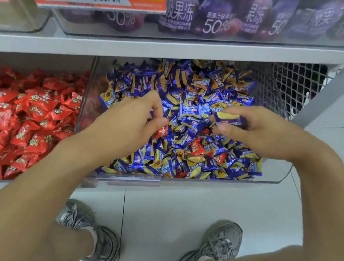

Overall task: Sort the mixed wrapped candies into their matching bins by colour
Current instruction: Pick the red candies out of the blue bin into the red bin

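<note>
- Over the blue-candy bin (278, 177), in the head view, both your hands are down among the wrappers; the red-candy bin (25, 122) sits just beside it to your left.
- Your left hand (138, 115) has its fingers curled, pinching a red candy (163, 130) at the thumb tip.
- Your right hand (252, 127) pinches a blue-and-yellow candy (227, 118) between fingers and thumb, lifted just above the heap.
- More red strays (196, 147) lie scattered in the blue pile, some half buried, near the middle and toward the front wall.
- These candies look light, with crinkly, slick foil; a loose pinch will likely slip.
- Take each stray by its body or a crimped end, not by a loose corner of foil.
- Neighbouring wrappers shift easily, so lift straight up to avoid dragging blue ones along.
</note>
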A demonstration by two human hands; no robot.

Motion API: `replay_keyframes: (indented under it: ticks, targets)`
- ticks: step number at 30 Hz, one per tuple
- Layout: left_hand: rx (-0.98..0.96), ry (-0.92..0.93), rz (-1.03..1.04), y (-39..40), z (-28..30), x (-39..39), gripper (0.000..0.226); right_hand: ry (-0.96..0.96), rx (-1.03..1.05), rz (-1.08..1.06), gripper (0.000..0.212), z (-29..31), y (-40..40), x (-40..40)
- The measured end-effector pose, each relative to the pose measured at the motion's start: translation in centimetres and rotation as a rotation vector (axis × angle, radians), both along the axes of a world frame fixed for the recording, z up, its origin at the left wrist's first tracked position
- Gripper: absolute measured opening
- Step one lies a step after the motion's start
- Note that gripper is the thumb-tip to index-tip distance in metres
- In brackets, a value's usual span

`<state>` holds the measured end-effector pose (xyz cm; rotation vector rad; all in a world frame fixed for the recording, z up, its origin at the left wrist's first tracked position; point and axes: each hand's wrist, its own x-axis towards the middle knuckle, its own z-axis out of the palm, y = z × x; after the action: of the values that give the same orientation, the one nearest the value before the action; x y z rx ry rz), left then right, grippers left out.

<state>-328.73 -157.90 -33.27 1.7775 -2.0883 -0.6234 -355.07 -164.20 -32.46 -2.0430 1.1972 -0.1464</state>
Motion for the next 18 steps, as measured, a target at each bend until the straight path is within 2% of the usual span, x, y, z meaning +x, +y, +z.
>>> replay_keyframes:
  ticks: [2, 6, 8, 11, 12, 15, 18]
  targets:
    - [0.011, -0.001, -0.013, -0.1, 0.0, -0.1, 0.017, 0.053, -0.014, 0.033, 0.027, 0.4, 0.6, -0.3]
    - [-0.045, 0.012, -0.016, -0.3, -0.1, -0.3, 0.014, 0.052, -0.013, 0.073, 0.064, 0.5, 1.8, 0.0]
    - [-0.07, 0.094, 0.005, -0.5, -0.1, -0.7, 0.013, 0.029, -0.026, 0.048, 0.057, 0.4, 2.1, 0.0]
    - [-0.011, 0.251, -0.004, -1.0, -0.5, -1.8, 0.012, 0.04, -0.152, -0.063, 0.026, -0.1, 2.0, 0.1]
    - [0.028, 0.241, -0.038, -1.3, -0.8, -2.2, 0.011, 0.067, -0.211, -0.109, 0.024, -0.5, 1.8, 0.2]
    - [0.171, 0.168, -0.15, -2.0, -2.0, -3.7, 0.021, 0.177, -0.326, -0.209, 0.043, -1.5, 1.3, 0.6]
    - [0.129, -0.012, -0.224, -2.4, -2.8, -5.2, 0.015, 0.148, -0.466, -0.283, 0.021, -1.4, 1.5, 0.8]
